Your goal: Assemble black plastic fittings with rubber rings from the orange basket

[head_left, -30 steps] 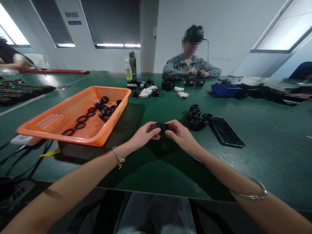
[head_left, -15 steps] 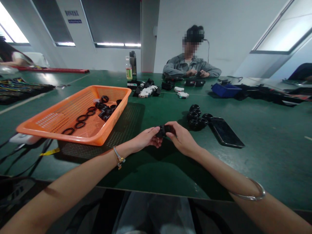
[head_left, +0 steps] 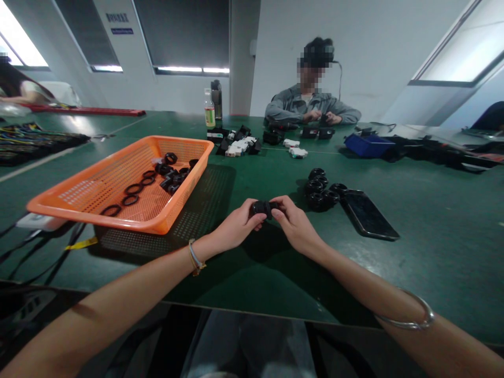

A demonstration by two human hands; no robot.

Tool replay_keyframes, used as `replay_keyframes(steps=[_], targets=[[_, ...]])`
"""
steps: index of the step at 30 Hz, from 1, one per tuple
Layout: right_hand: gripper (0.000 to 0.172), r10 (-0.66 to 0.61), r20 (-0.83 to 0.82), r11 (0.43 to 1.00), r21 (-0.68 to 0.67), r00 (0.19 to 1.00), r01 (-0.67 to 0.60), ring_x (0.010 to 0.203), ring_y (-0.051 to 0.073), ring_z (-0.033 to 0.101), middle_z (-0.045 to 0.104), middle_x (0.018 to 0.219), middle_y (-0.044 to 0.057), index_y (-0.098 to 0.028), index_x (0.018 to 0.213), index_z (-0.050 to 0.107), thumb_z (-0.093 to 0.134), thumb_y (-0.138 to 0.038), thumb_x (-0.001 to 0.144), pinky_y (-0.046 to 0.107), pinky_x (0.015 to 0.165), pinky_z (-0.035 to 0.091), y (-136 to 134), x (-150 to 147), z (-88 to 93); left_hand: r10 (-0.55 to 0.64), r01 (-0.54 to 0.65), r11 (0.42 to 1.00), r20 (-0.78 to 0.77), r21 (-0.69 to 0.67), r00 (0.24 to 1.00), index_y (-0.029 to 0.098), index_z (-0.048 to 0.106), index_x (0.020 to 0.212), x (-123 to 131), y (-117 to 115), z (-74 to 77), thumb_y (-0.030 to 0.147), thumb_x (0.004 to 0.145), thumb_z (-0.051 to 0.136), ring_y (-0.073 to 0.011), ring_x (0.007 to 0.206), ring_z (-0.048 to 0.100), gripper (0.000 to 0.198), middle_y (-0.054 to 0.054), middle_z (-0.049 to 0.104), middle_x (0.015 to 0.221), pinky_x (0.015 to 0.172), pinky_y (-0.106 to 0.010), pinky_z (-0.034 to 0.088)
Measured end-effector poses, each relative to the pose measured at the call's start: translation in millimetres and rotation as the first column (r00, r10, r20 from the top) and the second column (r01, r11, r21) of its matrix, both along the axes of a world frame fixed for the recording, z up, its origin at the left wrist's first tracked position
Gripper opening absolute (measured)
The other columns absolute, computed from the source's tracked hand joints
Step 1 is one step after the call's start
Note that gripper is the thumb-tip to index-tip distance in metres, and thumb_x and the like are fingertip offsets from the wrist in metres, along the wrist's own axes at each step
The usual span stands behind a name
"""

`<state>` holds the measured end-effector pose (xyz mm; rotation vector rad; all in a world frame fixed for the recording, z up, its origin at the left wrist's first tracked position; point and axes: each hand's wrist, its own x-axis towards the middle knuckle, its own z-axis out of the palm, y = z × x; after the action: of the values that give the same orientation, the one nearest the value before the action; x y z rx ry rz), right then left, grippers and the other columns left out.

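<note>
A small black ribbed, round fitting (head_left: 263, 209) is held up between both hands, above the table edge nearest me. My left hand (head_left: 239, 223) grips its left end between thumb and fingers. On its right side, my right hand (head_left: 293, 219) pinches it with thumb and fingertips. The fingers partly hide the part, so its exact kind cannot be made out. Beyond my right hand lies a cluster of similar black round fittings (head_left: 316, 187), touching a black smartphone (head_left: 369, 214). Left of my hands is an orange perforated basket (head_left: 157, 224) with black rings (head_left: 134, 189) and black fittings (head_left: 173, 181) inside.
Black and white parts (head_left: 238, 146) lie mid-table, with a bottle (head_left: 209, 109) behind them. A person (head_left: 311, 105) in grey sits opposite, handling something dark. A blue bin (head_left: 368, 145) stands at right. Wire bundles (head_left: 37, 143) lie far left; cables (head_left: 59, 252) run beneath the basket.
The black fitting has turned in my hands, showing more of its rounded left end. My left fingers have shifted from under it to its left end and back.
</note>
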<state>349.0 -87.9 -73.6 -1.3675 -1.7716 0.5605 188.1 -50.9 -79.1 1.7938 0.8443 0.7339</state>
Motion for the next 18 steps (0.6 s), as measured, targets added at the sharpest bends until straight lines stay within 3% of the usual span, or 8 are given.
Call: replay_keyframes(steps=[7, 11, 14, 18], targets=[[0.019, -0.012, -0.064, 0.999, -0.04, 0.998, 0.009, 0.073, 0.018, 0.057, 0.061, 0.082, 0.005, -0.019, 0.089, 0.048, 0.039, -0.034, 0.081, 0.031, 0.068, 0.044, -1, -2, 0.6, 0.091, -0.016, 0.944, -0.211, 0.331, 0.973, 0.016, 0.042, 0.109, -3, 0, 1.2, 0.032, 0.081, 0.051, -0.0205, 0.08, 0.058, 0.033, -0.005, 0.057, 0.086, 0.07, -0.031, 0.043], [0.021, -0.008, -0.123, 0.999, -0.051, 0.992, 0.002, 0.072, 0.017, 0.055, 0.059, 0.081, 0.004, -0.019, 0.089, 0.049, 0.039, -0.036, 0.081, 0.029, 0.065, 0.042, 0, -2, -1.7, 0.092, 0.011, 0.909, -0.226, 0.417, 0.97, 0.017, 0.043, 0.106, -5, 2, 1.6, 0.032, 0.08, 0.052, -0.0204, 0.081, 0.057, 0.032, -0.006, 0.055, 0.09, 0.071, -0.032, 0.043], [0.02, 0.002, -0.155, 1.0, -0.026, 0.988, -0.007, 0.069, 0.016, 0.054, 0.058, 0.077, 0.003, -0.02, 0.087, 0.049, 0.04, -0.037, 0.081, 0.028, 0.061, 0.041, 0, 0, -2.7, 0.054, 0.006, 0.933, -0.157, 0.359, 0.986, 0.017, 0.041, 0.106, -3, 1, 1.9, 0.031, 0.08, 0.053, -0.0175, 0.076, 0.056, 0.032, -0.004, 0.054, 0.085, 0.069, -0.031, 0.043], [0.015, -0.059, -0.055, 0.995, 0.082, 0.997, 0.063, 0.058, 0.015, 0.052, 0.054, 0.066, 0.0, -0.02, 0.081, 0.047, 0.039, -0.032, 0.077, 0.027, 0.056, 0.038, 0, 2, -1.0, -0.123, 0.123, 0.992, 0.005, 0.027, 0.992, 0.017, 0.032, 0.11, 5, -3, -0.9, 0.034, 0.084, 0.045, -0.012, 0.058, 0.052, 0.034, 0.003, 0.049, 0.067, 0.058, -0.027, 0.043]])
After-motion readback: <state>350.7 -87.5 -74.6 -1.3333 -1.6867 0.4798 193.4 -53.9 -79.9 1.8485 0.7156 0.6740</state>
